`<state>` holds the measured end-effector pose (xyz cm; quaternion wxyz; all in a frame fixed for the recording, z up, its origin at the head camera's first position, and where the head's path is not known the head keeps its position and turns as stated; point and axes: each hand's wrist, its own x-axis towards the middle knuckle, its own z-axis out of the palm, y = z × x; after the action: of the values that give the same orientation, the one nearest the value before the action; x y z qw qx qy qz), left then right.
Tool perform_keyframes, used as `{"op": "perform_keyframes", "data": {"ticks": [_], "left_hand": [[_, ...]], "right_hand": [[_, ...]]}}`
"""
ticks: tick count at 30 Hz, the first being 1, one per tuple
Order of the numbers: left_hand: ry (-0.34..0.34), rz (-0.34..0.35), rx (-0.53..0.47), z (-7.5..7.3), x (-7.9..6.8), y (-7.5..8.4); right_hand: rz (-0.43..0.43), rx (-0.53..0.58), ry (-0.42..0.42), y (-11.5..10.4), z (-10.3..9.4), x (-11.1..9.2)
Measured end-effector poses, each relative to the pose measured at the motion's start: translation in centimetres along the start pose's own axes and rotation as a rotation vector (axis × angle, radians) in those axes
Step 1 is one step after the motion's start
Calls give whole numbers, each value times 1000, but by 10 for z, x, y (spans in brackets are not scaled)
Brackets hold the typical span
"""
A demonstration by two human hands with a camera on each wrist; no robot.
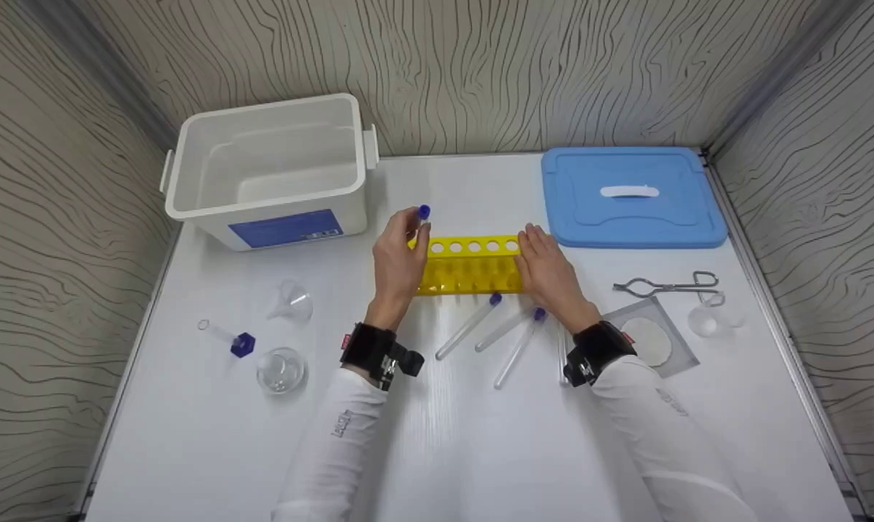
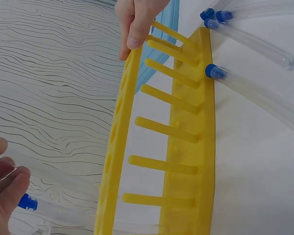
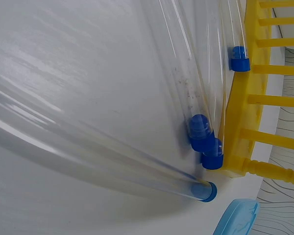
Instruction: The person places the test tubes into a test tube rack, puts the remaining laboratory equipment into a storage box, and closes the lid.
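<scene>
My left hand (image 1: 399, 257) pinches a clear test tube with a blue-purple cap (image 1: 424, 212) at the left end of the yellow test tube rack (image 1: 473, 275). The left wrist view shows that hand's fingertips beside the blue cap (image 2: 27, 201); the tube's lower end is hard to make out. At the rack's other end, my right hand (image 1: 549, 275) holds the top bar, thumb on the near side. Several capped test tubes (image 1: 517, 355) lie on the table before the rack, one partly hidden by the right wrist. The right wrist view shows their blue caps (image 3: 202, 134) close together.
A white bin (image 1: 292, 210) stands back left, a blue lid (image 1: 633, 217) back right. On the left are a funnel (image 1: 292, 301), a small cylinder with purple base (image 1: 242, 344) and a glass beaker (image 1: 281, 371). Metal tongs (image 1: 662, 288), filter paper (image 1: 647, 342) and another small glass vessel (image 1: 709, 320) lie right.
</scene>
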<state>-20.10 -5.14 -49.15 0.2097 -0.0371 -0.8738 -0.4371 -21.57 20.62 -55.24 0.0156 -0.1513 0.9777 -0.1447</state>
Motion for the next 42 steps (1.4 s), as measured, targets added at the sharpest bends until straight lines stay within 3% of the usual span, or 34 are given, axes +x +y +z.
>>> {"op": "perform_keyframes", "data": {"ticks": [14, 20, 26, 42], "left_hand": [[-69, -92, 29, 4, -2, -9], [-100, -102, 72, 6, -4, -11], [-130, -127, 76, 8, -7, -15], [-153, -245, 74, 12, -7, -23]], "right_hand": [[17, 11, -12, -2, -2, -1], [29, 27, -15, -2, -1, -1], [0, 24, 40, -1, 3, -2], [-9, 19, 48, -1, 2, -2]]}}
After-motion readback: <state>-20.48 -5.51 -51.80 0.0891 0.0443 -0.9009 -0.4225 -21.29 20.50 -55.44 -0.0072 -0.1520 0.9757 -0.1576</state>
